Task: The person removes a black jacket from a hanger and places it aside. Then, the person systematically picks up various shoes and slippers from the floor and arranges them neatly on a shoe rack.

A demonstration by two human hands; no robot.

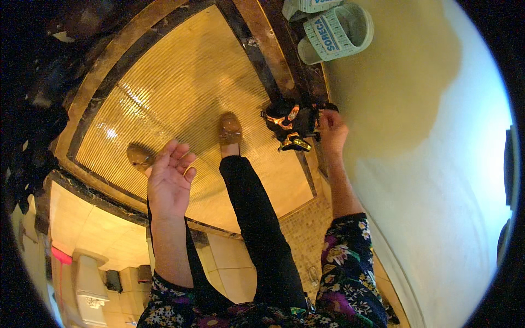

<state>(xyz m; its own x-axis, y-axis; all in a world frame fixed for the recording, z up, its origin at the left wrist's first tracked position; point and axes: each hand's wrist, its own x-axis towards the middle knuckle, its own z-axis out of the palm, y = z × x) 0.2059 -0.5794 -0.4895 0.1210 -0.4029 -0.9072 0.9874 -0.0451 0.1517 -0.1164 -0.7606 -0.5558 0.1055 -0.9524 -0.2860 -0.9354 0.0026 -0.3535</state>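
Observation:
My left hand [171, 180] is raised palm up over the ribbed floor, fingers a little curled and apart, with nothing in it. My right hand [333, 127] is at the right, its fingers bent at a dark strap or edge of the black footwear with shiny orange and gold trim [290, 123]; whether it grips this cannot be made out. The black footwear lies by the dark stone border, left of that hand. Above it, a pale green slide sandal [340, 33] bearing writing rests against the pale wall, with part of another sandal [299, 9] at the top edge.
My brown shoes [230, 129] stand on the ribbed yellowish floor [172, 82], framed by dark and brown stone borders [94, 190]. A pale curved surface [414, 180] fills the right side. Small mosaic tiles [305, 242] lie beyond my leg, and a pink object [61, 255] is at lower left.

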